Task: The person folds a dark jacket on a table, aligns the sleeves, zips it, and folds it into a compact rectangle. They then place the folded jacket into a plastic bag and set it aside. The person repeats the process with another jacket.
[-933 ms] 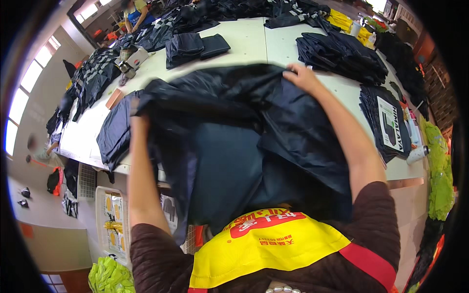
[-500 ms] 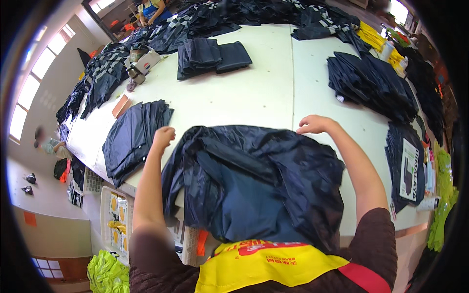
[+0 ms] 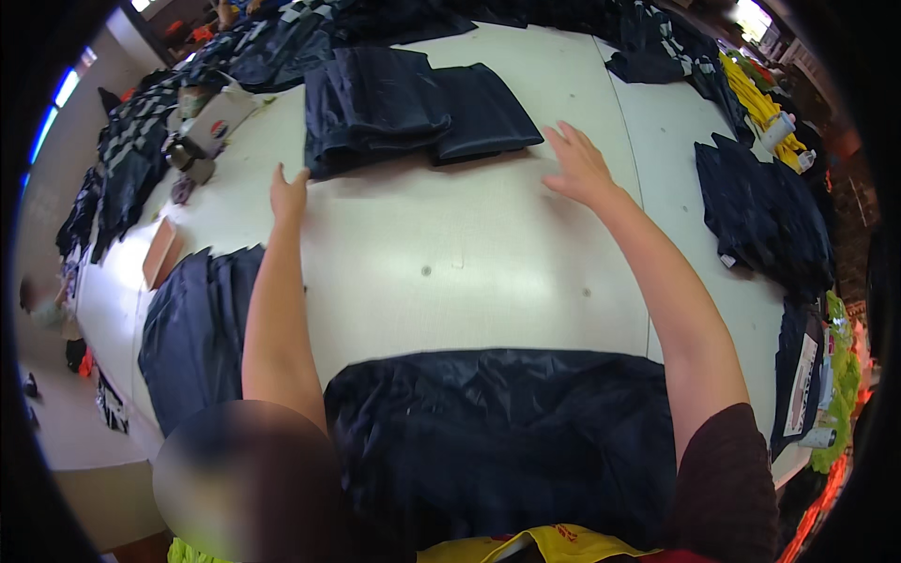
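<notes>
Both my hands reach out over the white table (image 3: pixel 450 281) toward the dark folded garments (image 3: pixel 375 108) on its far part. My left hand (image 3: pixel 289 195) is beside their near left corner, thumb and forefinger apart, holding nothing visible. Just off the right end of the overlapping folded piece (image 3: pixel 483 108), my right hand (image 3: pixel 580 167) has its fingers spread and nothing in it. Between my forearms, a shiny dark garment (image 3: pixel 507 422) lies over the table's near edge, with its lower part against my yellow apron (image 3: pixel 563 544).
Dark garment stacks lie at left (image 3: pixel 192 338) and right (image 3: pixel 765 211). An orange-brown tray (image 3: pixel 163 253), a dark bottle (image 3: pixel 190 159) and a white box (image 3: pixel 221 117) stand at the left. Checkered dark garments (image 3: pixel 141 141) heap along the far edge, with yellow cloth (image 3: pixel 755 103) at right.
Both hands have moved away from the near garment and forward to the folded garments. My right hand's fingers have spread. The view has shifted forward, so the near garment sits lower.
</notes>
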Tool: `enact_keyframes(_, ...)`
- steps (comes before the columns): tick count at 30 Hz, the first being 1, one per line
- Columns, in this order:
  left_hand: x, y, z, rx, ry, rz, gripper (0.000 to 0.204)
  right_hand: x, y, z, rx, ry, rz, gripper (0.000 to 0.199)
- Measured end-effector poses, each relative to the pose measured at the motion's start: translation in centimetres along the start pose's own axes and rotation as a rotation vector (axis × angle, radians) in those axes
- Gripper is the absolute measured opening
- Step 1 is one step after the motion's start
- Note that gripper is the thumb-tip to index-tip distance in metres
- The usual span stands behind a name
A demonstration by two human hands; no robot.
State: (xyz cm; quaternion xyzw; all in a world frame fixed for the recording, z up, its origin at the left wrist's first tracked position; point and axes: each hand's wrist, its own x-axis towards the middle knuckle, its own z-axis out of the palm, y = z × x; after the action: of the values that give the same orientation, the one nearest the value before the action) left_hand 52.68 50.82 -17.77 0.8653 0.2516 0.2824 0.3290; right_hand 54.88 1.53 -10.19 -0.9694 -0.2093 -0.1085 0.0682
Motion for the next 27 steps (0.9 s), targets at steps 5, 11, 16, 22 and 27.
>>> enact_keyframes(5, 6.1, 1.6, 4.7, -0.502, -0.289, -0.290, 0.053, 7.7, -4.9, 4.7, -0.179, 0.085, -0.262, 0.076)
enact_keyframes(11, 6.1, 3.7, 4.7, -0.406, -0.516, 0.017, 0.041, 9.5, -5.7, 6.4, -0.208, -0.058, -0.342, 0.062)
enact_keyframes(16, 4.9, 5.9, 7.1, -0.145, -0.561, 0.154, 0.034, 6.5, -3.6, 4.7, -0.196, -0.085, -0.289, 0.055)
enact_keyframes(22, -4.7, 14.5, 10.7, -0.315, -0.724, 0.257, 0.030, -3.1, 5.2, 1.6, -0.135, -0.126, -0.176, 0.058)
enact_keyframes(27, -14.1, 23.5, 17.2, -0.281, -0.742, 0.434, 0.045, -11.0, 17.4, -0.7, -0.289, -0.107, -0.011, 0.058)
